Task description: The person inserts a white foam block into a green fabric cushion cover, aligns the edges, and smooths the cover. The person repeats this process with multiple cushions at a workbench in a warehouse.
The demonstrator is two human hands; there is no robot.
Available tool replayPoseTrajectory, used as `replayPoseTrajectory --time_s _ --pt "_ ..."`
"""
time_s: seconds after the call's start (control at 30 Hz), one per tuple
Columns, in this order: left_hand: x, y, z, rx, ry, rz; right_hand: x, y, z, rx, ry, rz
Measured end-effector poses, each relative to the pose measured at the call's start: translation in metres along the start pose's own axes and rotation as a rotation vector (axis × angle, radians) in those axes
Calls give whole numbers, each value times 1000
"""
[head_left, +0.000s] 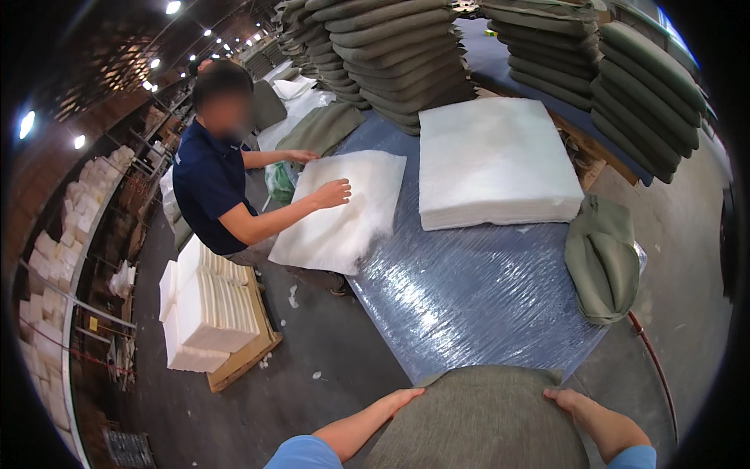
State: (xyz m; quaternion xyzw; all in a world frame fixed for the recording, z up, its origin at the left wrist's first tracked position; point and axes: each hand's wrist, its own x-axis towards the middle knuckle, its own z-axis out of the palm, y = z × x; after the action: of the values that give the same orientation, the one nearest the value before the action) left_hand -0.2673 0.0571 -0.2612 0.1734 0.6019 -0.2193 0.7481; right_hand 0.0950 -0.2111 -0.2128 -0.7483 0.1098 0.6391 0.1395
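Note:
A grey-green cushion (484,418) lies at the lower edge of the view, close to my body. My left hand (406,397) grips its left side, thumb on top and the other fingers mostly out of sight beneath. On the opposite side my right hand (566,399) holds the same cushion in a similar grip. The cushion's far edge overlaps the near end of a table wrapped in shiny plastic film (461,305). To the right on that table is a limp green fabric cover (601,262) with a folded opening.
A white padding stack (500,168) sits mid-table. At left, a co-worker (215,172) in dark blue has both hands at a white padding sheet (344,207). Tall green cushion stacks (398,59) stand behind. A loaded pallet (246,352) and a red hose (655,356) are on the floor.

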Motion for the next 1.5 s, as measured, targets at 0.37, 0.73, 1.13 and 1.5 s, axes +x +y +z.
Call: replayPoseTrajectory --time_s 0.37,0.73,1.13,1.5 --pt "-22 22 1 -5 -17 355 13 17 4 -181 121 -221" --pt "-241 245 146 580 322 1285 -42 -53 25 509 -178 -640" --pt "-238 214 343 1048 567 1449 -53 -87 60 884 -57 -1026" --pt "-178 111 287 391 -90 1519 -225 -24 101 467 318 -1602"
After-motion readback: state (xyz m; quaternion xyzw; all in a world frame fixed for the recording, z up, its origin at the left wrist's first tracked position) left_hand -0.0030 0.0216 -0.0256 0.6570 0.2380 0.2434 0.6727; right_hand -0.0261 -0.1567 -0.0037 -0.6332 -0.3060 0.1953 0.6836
